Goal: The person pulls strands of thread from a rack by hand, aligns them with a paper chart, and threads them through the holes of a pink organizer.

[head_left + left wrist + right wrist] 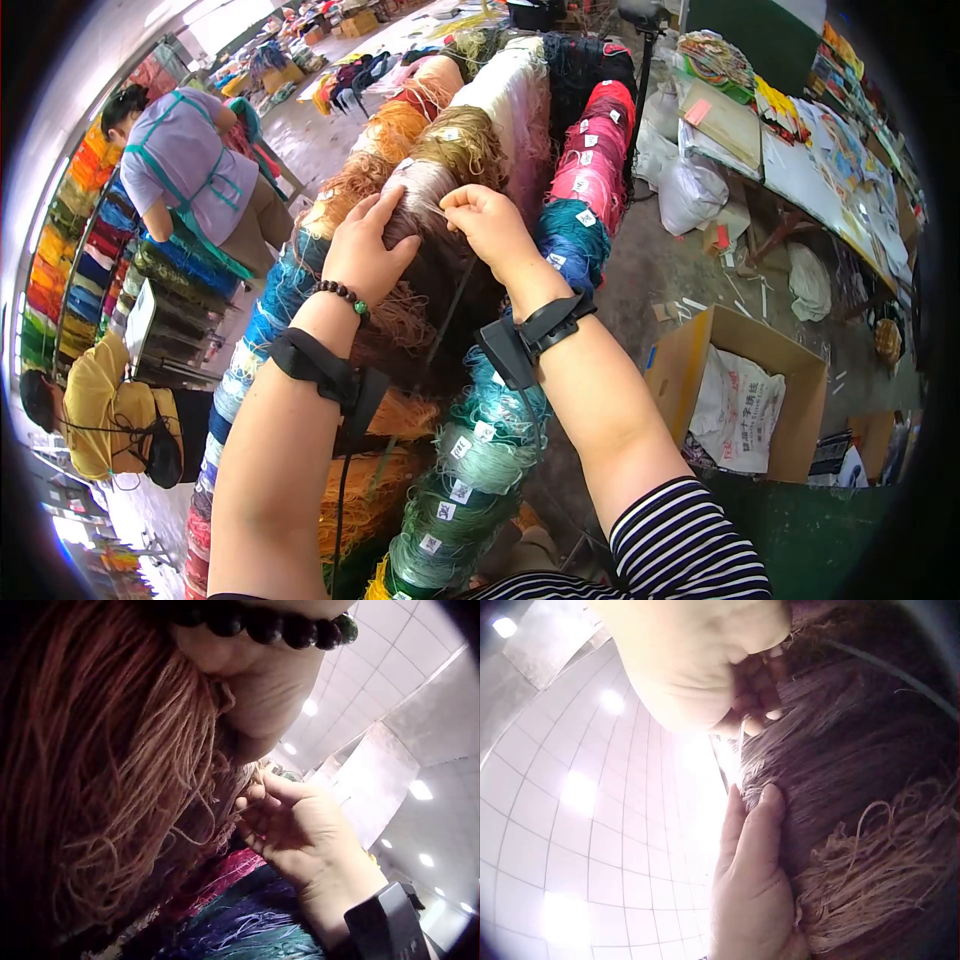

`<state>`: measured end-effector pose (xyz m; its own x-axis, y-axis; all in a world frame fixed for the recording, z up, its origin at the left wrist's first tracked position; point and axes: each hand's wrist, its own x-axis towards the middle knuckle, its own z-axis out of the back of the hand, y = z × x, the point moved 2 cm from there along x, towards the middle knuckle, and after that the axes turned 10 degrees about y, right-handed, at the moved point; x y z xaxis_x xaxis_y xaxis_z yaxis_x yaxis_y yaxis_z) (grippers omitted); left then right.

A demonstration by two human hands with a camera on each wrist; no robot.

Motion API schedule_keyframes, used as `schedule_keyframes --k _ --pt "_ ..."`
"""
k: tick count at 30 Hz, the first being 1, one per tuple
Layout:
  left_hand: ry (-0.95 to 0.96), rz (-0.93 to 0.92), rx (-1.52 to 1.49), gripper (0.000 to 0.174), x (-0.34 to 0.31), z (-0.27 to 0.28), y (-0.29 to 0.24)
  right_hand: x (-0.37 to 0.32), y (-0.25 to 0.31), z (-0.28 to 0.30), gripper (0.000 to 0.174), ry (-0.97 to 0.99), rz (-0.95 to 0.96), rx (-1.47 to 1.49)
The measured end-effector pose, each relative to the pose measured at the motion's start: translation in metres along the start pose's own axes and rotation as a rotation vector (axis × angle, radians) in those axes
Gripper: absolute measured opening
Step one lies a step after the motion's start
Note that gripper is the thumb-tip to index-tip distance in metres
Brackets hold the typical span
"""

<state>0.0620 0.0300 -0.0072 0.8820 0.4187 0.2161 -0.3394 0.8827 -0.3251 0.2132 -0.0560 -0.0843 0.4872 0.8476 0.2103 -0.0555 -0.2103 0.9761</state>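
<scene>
Hanks of thread hang side by side over long racks. Both hands are at a pale grey-mauve hank [422, 190] on the middle rack. My left hand [368, 245] rests on its left side, fingers extended along the threads. On the other side, my right hand [495, 228] pinches a thin light strand [741, 746] between thumb and fingertips. In the right wrist view the strand runs from those fingers towards the left fingertips. Brownish-pink thread ends [157, 765] hang below the left palm. An olive-brown hank [455, 140] lies just beyond the hands.
To the right runs a rack of pink hanks [590, 150] and teal hanks with white tags. An open cardboard box [800, 400] with a white bag stands at the lower right, below a table [790, 160] of papers. Two other people are at the left beside more racks.
</scene>
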Motion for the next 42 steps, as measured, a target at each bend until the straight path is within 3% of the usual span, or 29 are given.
schedule_keyframes --k 5,8,14,20,21,26,42 --pt "-0.002 0.016 -0.004 0.062 0.0 0.0 0.0 -0.006 0.005 0.005 0.02 0.014 -0.008 -0.184" --pt "0.004 0.015 -0.039 0.062 0.001 0.001 -0.001 -0.005 0.002 0.005 0.016 -0.037 0.04 -0.075" --pt "-0.018 0.012 0.01 0.062 0.001 -0.001 0.002 -0.008 0.014 0.003 0.012 0.064 0.048 0.201" --pt "-0.198 -0.038 -0.039 0.036 -0.005 0.005 0.0 -0.021 0.036 0.004 0.015 0.204 -0.034 0.456" --pt "-0.158 -0.055 -0.098 0.022 -0.004 0.003 0.005 -0.023 0.036 0.002 0.016 0.241 -0.049 0.469" --pt "-0.058 -0.109 -0.226 0.02 0.002 -0.008 0.025 -0.023 0.035 -0.006 0.02 0.385 -0.084 0.45" --pt "0.112 0.027 -0.688 0.015 0.007 -0.007 0.033 -0.021 0.031 -0.017 0.015 0.416 -0.05 0.353"
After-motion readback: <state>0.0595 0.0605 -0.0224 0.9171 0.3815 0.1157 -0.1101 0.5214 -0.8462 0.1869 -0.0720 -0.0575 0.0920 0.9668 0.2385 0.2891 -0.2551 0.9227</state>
